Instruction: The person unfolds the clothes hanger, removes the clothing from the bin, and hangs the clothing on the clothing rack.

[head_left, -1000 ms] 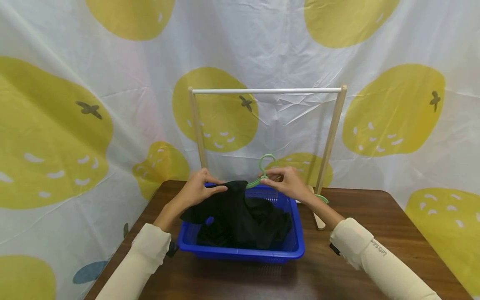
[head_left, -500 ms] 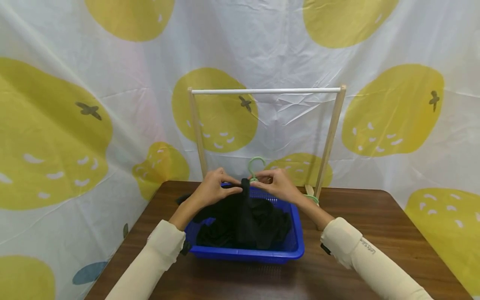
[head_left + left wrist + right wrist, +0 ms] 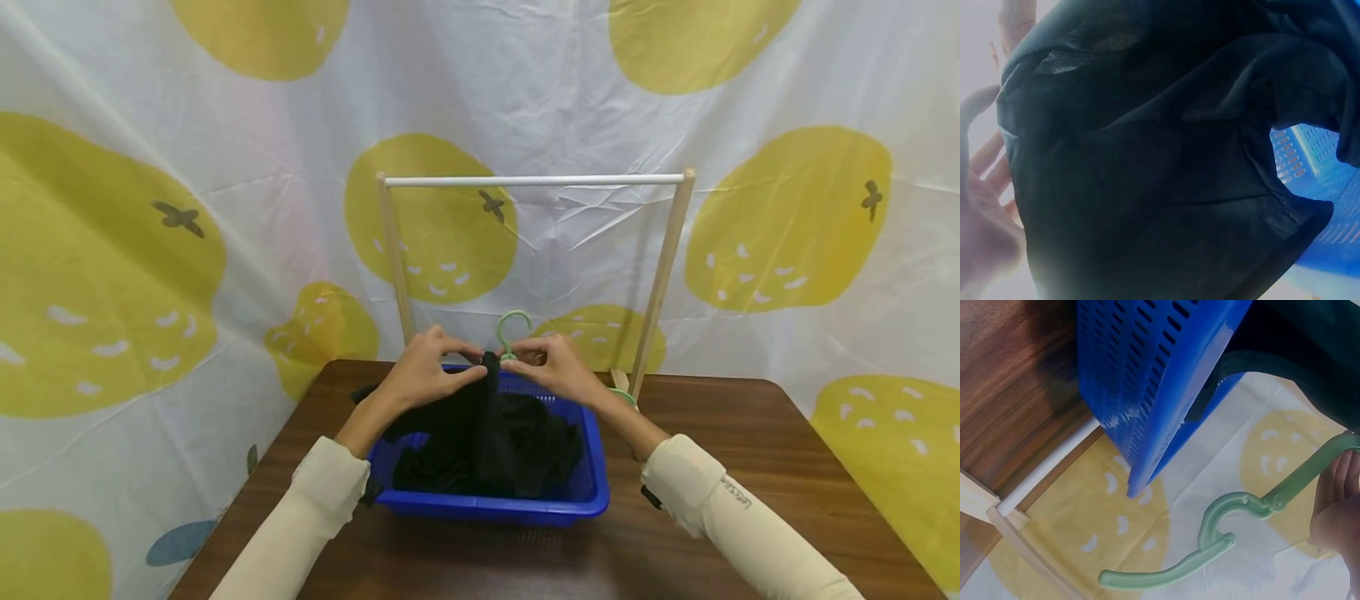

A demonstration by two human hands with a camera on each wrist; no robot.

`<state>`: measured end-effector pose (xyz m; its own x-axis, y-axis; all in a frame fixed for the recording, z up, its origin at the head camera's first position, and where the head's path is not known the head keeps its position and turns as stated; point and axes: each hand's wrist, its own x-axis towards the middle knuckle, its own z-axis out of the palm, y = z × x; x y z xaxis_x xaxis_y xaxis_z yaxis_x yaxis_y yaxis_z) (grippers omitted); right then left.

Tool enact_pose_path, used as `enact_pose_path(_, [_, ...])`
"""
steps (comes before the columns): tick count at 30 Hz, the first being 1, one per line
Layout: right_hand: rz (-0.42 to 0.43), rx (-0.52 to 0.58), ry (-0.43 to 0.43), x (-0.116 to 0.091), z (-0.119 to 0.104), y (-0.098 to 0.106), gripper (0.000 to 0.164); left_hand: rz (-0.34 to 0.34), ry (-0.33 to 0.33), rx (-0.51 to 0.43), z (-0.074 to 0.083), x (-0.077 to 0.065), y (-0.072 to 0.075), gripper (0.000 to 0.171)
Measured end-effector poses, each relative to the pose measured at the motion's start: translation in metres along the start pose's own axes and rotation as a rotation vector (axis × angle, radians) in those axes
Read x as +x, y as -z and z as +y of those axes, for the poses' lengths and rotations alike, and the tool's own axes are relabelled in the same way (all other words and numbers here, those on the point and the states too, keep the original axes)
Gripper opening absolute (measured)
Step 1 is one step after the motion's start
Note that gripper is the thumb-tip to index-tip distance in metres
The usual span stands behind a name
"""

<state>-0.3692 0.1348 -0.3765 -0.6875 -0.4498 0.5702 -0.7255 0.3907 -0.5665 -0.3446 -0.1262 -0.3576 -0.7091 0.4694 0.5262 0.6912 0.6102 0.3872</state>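
Between finger and thumb, my left hand (image 3: pixel 423 375) pinches the edge of a black garment (image 3: pixel 492 442) just above the blue basket. My right hand (image 3: pixel 558 368) grips a light green clothes hanger (image 3: pixel 500 333) at its neck, hook upward, close beside the left fingertips. The hanger's body is mostly hidden by the cloth and hands; its hook and part of an arm show in the right wrist view. In the left wrist view the garment (image 3: pixel 1116 187) spreads across most of the picture, with the left hand's fingers behind its edge. The garment's lower part lies in the basket.
The blue plastic basket (image 3: pixel 495 506) with perforated sides stands on a brown wooden table (image 3: pixel 720 467). Behind it rises a wooden rack with a white rail (image 3: pixel 532 181). Another green hanger (image 3: pixel 624 396) lies at the rack's right foot. A patterned curtain (image 3: pixel 570 100) hangs behind.
Both hands have come together, the right with the hanger moving left and the left moving right. The garment's edge now covers the hanger's near arm. Over the last half second little has moved.
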Motion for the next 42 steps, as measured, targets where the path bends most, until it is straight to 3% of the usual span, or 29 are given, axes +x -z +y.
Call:
enact_pose_path(8, [-0.008, 0.029, -0.006, -0.005, 0.001, 0.007, 0.024, 0.034, -0.029, 0.033, -0.006, -0.014, 0.017, 0.022])
enact_pose_path(13, [0.009, 0.058, 0.032, -0.008, 0.005, 0.015, 0.018, -0.006, 0.012, 0.018, -0.014, -0.026, 0.029, 0.016])
enact_pose_path(17, [0.016, 0.06, 0.055, -0.008, 0.007, 0.014, 0.017, -0.021, 0.013, 0.008, -0.017, -0.028, 0.027, 0.015])
enact_pose_path(24, [0.015, 0.043, 0.031, -0.008, 0.004, 0.004, 0.019, 0.0, -0.029, -0.01, -0.013, -0.023, 0.012, 0.015])
enact_pose_path(30, [0.009, 0.043, 0.035, -0.003, 0.0, -0.004, 0.018, -0.027, -0.04, 0.022, -0.007, -0.015, 0.006, 0.013])
enact_pose_path(37, [-0.005, 0.025, 0.033, 0.001, -0.002, -0.005, 0.018, 0.09, -0.06, 0.027, 0.0, -0.008, 0.006, 0.014])
enact_pose_path(39, [-0.001, 0.013, 0.03, 0.002, -0.004, -0.005, 0.019, 0.084, -0.054, 0.032, 0.004, -0.003, 0.006, 0.022])
enact_pose_path(42, [0.002, 0.005, 0.028, 0.004, -0.006, -0.006, 0.02, 0.022, -0.04, 0.039, 0.009, 0.001, 0.003, 0.032])
